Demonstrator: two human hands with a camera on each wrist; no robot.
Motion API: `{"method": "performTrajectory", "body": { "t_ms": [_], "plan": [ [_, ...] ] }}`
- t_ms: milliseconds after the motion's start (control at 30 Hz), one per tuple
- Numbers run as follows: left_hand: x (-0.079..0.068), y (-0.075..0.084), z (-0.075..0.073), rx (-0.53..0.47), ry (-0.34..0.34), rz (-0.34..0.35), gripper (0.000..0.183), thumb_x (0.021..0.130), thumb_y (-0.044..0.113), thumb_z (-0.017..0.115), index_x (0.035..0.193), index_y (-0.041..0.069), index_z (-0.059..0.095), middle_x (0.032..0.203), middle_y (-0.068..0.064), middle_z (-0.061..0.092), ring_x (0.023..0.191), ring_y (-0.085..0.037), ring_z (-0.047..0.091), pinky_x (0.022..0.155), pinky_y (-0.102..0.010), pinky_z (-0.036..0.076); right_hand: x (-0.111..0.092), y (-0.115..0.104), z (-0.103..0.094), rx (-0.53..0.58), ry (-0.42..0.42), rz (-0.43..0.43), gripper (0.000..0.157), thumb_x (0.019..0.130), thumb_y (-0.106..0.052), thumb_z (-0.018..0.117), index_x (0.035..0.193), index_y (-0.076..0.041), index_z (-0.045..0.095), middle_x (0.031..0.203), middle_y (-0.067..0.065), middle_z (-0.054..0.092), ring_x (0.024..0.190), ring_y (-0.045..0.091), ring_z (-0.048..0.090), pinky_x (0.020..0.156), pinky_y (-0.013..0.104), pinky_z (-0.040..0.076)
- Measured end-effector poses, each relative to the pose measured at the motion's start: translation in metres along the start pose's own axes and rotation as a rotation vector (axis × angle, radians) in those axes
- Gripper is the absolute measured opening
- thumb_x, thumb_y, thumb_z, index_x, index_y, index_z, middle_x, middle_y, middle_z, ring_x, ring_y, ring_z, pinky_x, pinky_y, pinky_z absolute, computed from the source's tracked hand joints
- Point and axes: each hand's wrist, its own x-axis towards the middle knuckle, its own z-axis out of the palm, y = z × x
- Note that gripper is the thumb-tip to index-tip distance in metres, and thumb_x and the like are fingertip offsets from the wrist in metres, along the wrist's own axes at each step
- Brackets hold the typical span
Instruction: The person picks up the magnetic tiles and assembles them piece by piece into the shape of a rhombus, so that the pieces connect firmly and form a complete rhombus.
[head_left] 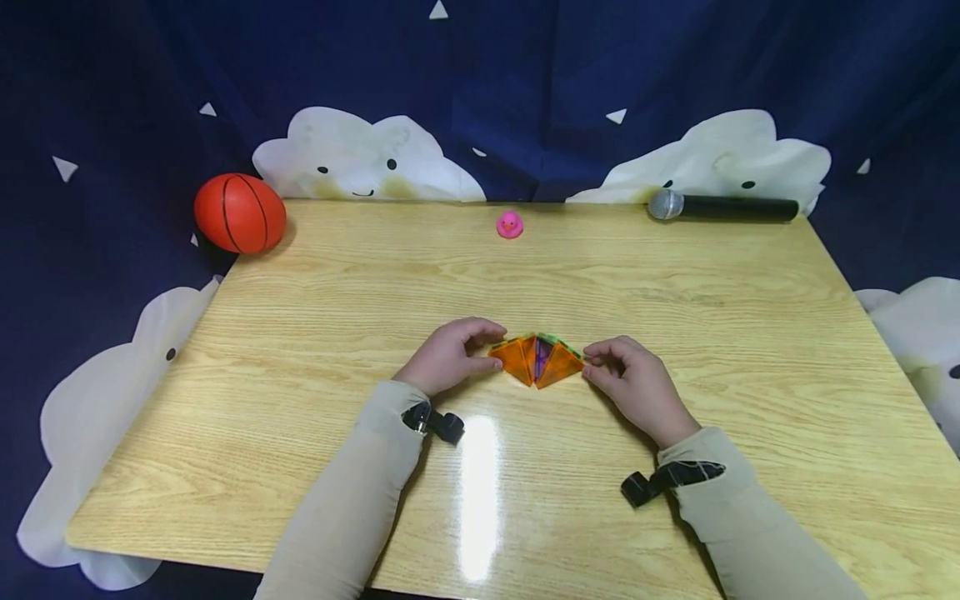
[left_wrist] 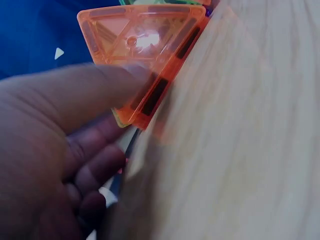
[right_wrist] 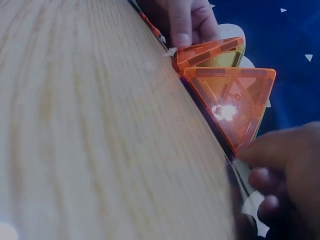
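Observation:
Near the middle of the table, translucent triangular magnetic tiles stand joined in a small faceted shape. Its near side shows a left orange tile (head_left: 513,362) and a right orange tile (head_left: 562,367), with purple (head_left: 542,353) between them and green (head_left: 551,338) along the back. My left hand (head_left: 456,357) pinches the left corner; its thumb lies over the left orange tile in the left wrist view. At the opposite corner, my right hand (head_left: 639,387) pinches the right orange tile between thumb and fingers. A yellow tile (right_wrist: 229,59) shows behind the orange ones in the right wrist view.
A red ball (head_left: 240,213) sits at the table's back left corner. Along the back edge are a pink rubber duck (head_left: 510,225) and a microphone (head_left: 723,207). A dark blue cloth (head_left: 525,75) with clouds hangs behind the wooden table (head_left: 360,283).

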Motion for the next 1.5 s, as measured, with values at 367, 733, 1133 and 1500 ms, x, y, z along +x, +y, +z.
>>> {"method": "performTrajectory", "body": {
  "t_ms": [367, 733, 1133, 1500],
  "plan": [
    [-0.0015, 0.0005, -0.0027, 0.231, 0.005, -0.028, 0.027, 0.086, 0.024, 0.082, 0.108, 0.012, 0.072, 0.113, -0.001, 0.060, 0.106, -0.020, 0.057, 0.098, -0.038, 0.046, 0.0006, -0.0038, -0.0033, -0.130, -0.031, 0.032, 0.009, 0.092, -0.016, 0.074, 0.098, -0.009, 0.076, 0.088, 0.002, 0.064, 0.078, 0.018, 0.056, 0.072, 0.036, 0.045],
    [-0.0020, 0.0018, -0.0043, 0.203, 0.017, -0.029, 0.024, 0.085, 0.024, 0.082, 0.105, 0.013, 0.074, 0.109, 0.002, 0.065, 0.101, -0.018, 0.057, 0.095, -0.036, 0.046, -0.0005, -0.0024, -0.0025, -0.087, -0.020, 0.031, 0.006, 0.092, -0.014, 0.074, 0.094, -0.010, 0.077, 0.087, 0.001, 0.065, 0.076, 0.017, 0.055, 0.070, 0.034, 0.045],
    [-0.0023, 0.0031, -0.0042, 0.142, 0.030, -0.034, 0.022, 0.084, 0.023, 0.083, 0.103, 0.014, 0.075, 0.105, 0.005, 0.065, 0.096, -0.015, 0.059, 0.090, -0.034, 0.048, -0.0012, -0.0023, -0.0030, -0.059, -0.008, 0.037, 0.006, 0.093, -0.015, 0.073, 0.096, -0.010, 0.077, 0.092, 0.002, 0.068, 0.078, 0.018, 0.057, 0.071, 0.036, 0.045],
    [-0.0019, 0.0009, -0.0022, 0.069, 0.044, -0.040, 0.023, 0.085, 0.025, 0.082, 0.105, 0.017, 0.073, 0.108, 0.005, 0.067, 0.095, -0.014, 0.058, 0.086, -0.033, 0.048, -0.0014, -0.0001, -0.0010, 0.010, 0.030, 0.045, 0.007, 0.094, -0.017, 0.073, 0.097, -0.011, 0.076, 0.091, 0.002, 0.067, 0.077, 0.017, 0.054, 0.068, 0.031, 0.044]
  ]
}}
